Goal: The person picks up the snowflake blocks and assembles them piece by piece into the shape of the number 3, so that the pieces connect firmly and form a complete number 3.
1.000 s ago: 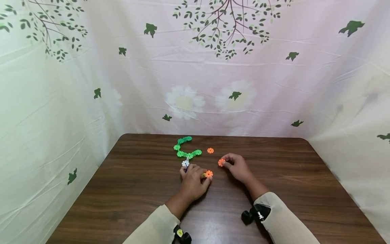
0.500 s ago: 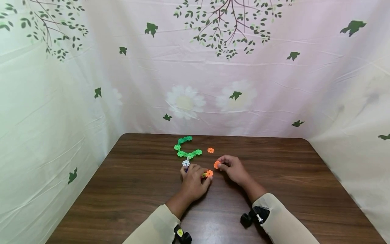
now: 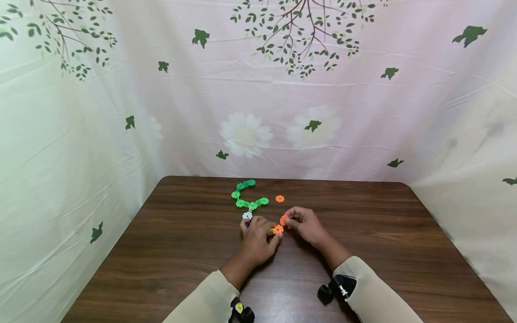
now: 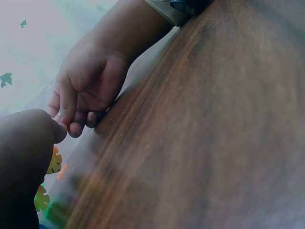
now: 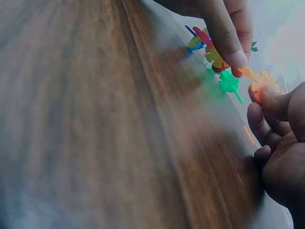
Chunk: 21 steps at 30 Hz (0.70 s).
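My left hand [image 3: 256, 237] covers part of a chain of notched, flower-shaped plastic discs, its thumb and fingers gripping the end. A yellow disc [image 5: 217, 57] shows beside its fingertips in the right wrist view. An orange disc [image 3: 278, 229] sticks out at that end. My right hand [image 3: 308, 226] pinches another orange disc [image 5: 263, 85] between thumb and finger, its edge right at the chain's orange disc. Beyond the left fingers, a white disc [image 3: 247, 216] leads to a curved row of green discs [image 3: 252, 205]. The blue and pink discs are mostly hidden under the left hand.
One loose orange disc [image 3: 280, 198] lies on the brown wooden table [image 3: 194, 251], right of the green row. Behind the table's far edge hangs a pale curtain [image 3: 181, 112] printed with leaves and birds. Each sleeve has a black wrist camera [image 3: 325, 294] strapped to it.
My right hand has moved left with its orange disc, bringing it up against the orange disc at the chain's end. The left hand has stayed in place on the chain.
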Tool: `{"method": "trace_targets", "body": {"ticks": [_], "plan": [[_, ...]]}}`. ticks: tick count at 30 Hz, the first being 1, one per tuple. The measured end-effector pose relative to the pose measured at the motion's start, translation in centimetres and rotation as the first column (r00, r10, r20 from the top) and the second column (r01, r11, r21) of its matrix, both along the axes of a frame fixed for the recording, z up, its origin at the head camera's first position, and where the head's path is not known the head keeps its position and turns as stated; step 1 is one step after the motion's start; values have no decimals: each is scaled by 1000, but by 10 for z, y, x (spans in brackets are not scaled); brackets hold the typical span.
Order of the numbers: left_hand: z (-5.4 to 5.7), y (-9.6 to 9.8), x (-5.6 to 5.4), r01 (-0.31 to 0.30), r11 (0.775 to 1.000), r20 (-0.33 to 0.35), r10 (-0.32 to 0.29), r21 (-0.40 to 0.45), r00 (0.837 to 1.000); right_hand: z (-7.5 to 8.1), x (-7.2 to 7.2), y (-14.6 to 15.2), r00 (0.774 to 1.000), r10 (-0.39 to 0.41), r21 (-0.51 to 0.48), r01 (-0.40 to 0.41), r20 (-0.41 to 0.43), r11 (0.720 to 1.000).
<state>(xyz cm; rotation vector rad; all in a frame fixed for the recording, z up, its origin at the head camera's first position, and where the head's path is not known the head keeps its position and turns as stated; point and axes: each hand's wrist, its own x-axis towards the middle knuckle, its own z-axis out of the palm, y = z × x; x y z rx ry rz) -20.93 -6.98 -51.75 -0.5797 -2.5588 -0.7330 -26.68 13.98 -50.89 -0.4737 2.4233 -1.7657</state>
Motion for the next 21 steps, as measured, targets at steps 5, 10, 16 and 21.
{"method": "trace_targets", "body": {"ticks": [5,10,16,21], "plan": [[0,-1,0,15,1000,-4,-15,8,1000,0,0,0,1000,20,14,-21,24,1000],[0,-1,1,28,1000,14,-28,-4,1000,-1,0,0,999,37,16,-37,29,999],[2,-1,1,32,999,29,-31,-17,999,-1,4,-2,998,47,54,-45,-31,998],[1,-1,0,43,999,12,-42,-29,999,-1,3,-2,997,48,76,-44,-54,996]]}}
